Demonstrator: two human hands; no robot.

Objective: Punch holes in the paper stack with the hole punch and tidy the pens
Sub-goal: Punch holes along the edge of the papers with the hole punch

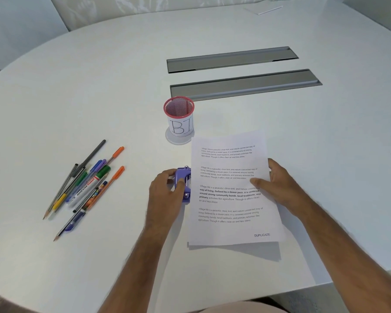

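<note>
Both forearms were bare to the frame's lower edge; no sleeves, no watch, no bracelets showed. Fine hair ran along both forearms. The left hand (165, 190) and right hand (278, 184) carried no rings or gloves. A strip of pale pinkish cloth (235, 307) showed between the arms at the bottom edge.

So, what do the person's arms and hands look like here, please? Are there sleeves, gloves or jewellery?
Both forearms are bare up to the frame's lower edge; no sleeves show. The left hand and the right hand wear no gloves. No rings, watch or bracelet are visible on the fingers or wrists. Fine hair shows on both forearms. The picture is slightly blurred, so small marks cannot be told.
</note>
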